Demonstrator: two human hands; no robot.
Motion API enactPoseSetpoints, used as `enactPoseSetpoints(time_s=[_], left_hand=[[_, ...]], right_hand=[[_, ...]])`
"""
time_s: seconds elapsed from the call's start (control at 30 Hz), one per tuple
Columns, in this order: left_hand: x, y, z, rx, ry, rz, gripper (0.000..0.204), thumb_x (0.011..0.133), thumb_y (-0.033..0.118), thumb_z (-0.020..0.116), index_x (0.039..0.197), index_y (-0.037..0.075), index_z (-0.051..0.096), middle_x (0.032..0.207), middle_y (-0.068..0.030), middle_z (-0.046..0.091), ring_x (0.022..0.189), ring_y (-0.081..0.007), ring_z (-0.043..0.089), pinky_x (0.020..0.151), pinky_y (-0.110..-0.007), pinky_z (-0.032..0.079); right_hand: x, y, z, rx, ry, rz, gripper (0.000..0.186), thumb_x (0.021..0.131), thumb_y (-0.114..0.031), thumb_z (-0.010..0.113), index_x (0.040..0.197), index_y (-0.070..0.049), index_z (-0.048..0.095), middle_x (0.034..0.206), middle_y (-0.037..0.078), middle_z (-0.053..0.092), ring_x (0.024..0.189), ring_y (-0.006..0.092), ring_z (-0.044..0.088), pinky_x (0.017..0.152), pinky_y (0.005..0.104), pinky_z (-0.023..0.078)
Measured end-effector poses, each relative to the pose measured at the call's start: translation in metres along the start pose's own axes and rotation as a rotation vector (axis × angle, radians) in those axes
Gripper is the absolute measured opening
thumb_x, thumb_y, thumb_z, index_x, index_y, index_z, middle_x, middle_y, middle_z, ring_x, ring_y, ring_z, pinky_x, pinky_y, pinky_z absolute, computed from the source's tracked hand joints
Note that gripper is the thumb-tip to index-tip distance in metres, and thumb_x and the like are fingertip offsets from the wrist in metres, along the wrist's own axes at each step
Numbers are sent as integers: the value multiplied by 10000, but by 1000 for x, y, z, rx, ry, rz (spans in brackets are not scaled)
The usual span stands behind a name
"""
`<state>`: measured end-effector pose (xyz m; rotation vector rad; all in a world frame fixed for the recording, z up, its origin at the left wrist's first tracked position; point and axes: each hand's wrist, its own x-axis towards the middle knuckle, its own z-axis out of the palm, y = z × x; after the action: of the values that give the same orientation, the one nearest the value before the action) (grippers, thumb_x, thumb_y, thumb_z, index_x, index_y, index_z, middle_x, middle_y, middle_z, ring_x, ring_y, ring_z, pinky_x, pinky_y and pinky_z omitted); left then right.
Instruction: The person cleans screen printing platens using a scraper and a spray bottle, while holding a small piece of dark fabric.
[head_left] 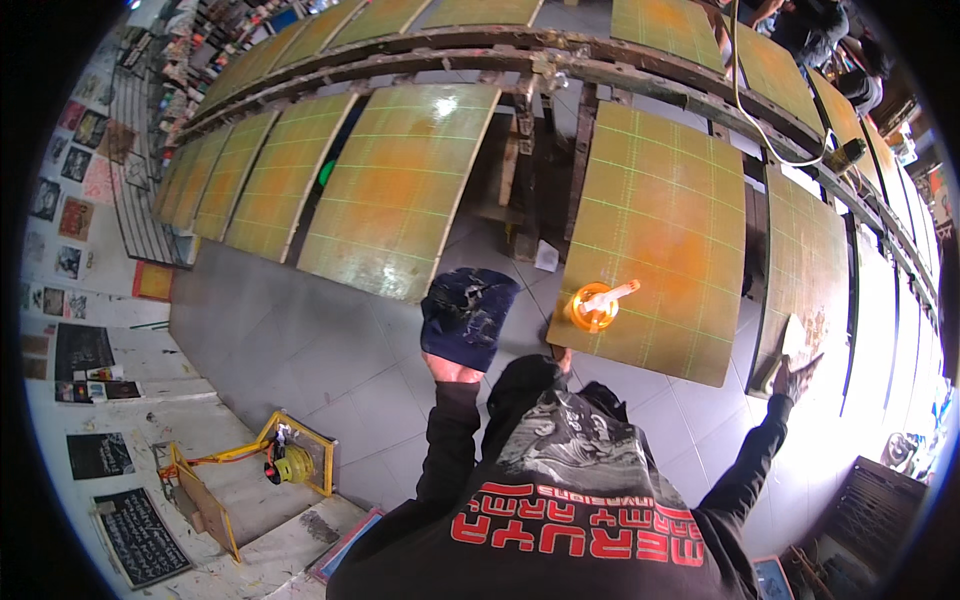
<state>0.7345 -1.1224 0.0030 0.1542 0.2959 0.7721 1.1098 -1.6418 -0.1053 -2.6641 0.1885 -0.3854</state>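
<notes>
My left hand (452, 370) is beneath a folded dark blue cloth (470, 318) with pale smears and supports it; the cloth hides its fingers. That cloth is beside the lower corner of a yellow-green board (400, 190). Out to the right, my right hand (793, 380), dark with stains, is closed on a flat cream-coloured piece (794, 343) whose kind I cannot make out. It meets the lower end of another board (805, 260). Between my hands, an orange cup (592, 312) with a pale-handled tool (612, 295) in it stands on a board (660, 230) with green grid lines.
Long dark rails (660, 82) carry several sloping boards. A cable (745, 110) loops over them. At lower left are a yellow metal frame (325, 450) and a small yellow-green gas canister (293, 465). A dark crate (870, 515) stands lower right. Another person (815, 30) is far right.
</notes>
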Motion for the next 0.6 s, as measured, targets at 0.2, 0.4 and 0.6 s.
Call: enactPoseSetpoints(time_s=[0.2,0.4,0.6], left_hand=[[35,-24,0,16,94,-35,446,1002,294,408,1341,28,523,1381,-179,523,1270,-351,498,1112,-477,366],[58,-41,7,24,107,-114,454,986,317,426,1326,41,542,1376,-163,534,1263,-350,508,1092,-480,389],[60,-53,11,-11,186,-106,462,971,336,440,1321,56,554,1352,-161,556,1245,-355,523,1076,-488,400]], right_hand=[[-57,-160,-10,75,-226,-454,956,697,-42,771,1493,-10,242,1491,224,358,1374,377,351,1148,429,286],[-187,-289,-5,546,-965,-553,1412,538,-287,920,1525,7,-46,1584,262,58,1478,373,96,1194,473,141],[-224,-327,38,869,-809,-414,1124,640,-289,867,1486,-28,173,1492,225,263,1346,381,361,1071,480,367]])
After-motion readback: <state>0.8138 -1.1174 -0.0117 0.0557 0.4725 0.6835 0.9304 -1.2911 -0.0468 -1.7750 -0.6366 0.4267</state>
